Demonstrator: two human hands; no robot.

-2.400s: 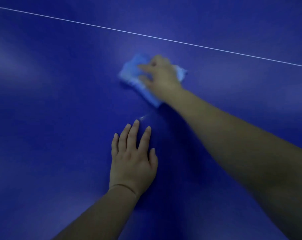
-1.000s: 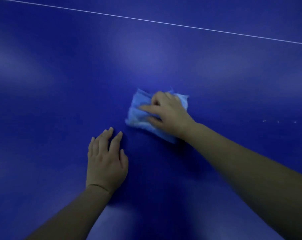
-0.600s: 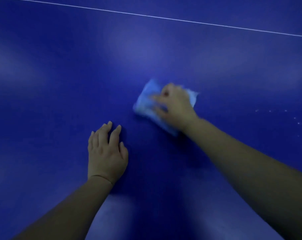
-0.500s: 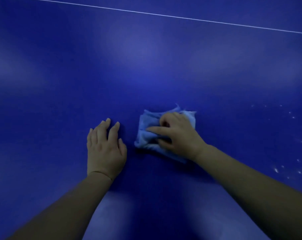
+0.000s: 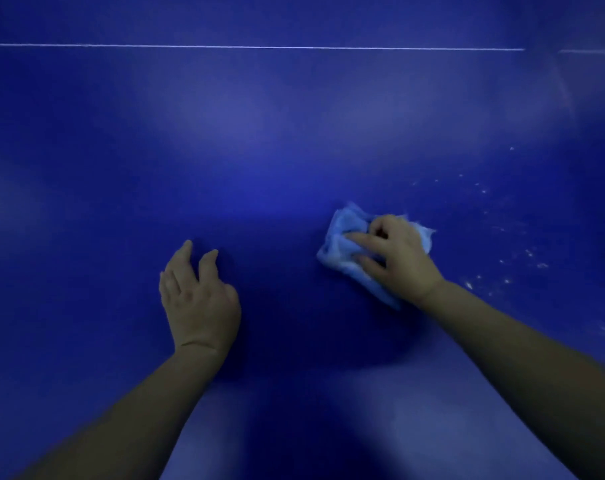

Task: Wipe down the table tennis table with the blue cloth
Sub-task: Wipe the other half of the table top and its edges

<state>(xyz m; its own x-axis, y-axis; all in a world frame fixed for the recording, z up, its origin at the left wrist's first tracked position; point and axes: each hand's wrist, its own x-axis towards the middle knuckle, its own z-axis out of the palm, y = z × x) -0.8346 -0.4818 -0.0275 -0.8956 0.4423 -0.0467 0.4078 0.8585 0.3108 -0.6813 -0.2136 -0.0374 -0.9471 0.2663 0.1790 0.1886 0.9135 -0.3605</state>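
Note:
The dark blue table tennis table [image 5: 294,140] fills the whole view. A crumpled light blue cloth [image 5: 342,237] lies on it right of centre. My right hand [image 5: 394,254] lies on top of the cloth, fingers curled into its folds, pressing it against the table. My left hand [image 5: 197,299] rests on the bare table surface to the left of the cloth, fingers loosely spread and holding nothing.
A thin white line [image 5: 259,47] runs across the table near the top of the view. Small pale specks [image 5: 502,268] are scattered on the surface to the right of the cloth.
My right hand has slid the cloth to the right, away from my left hand and closer to the specks. The view has turned, so the white line now runs level.

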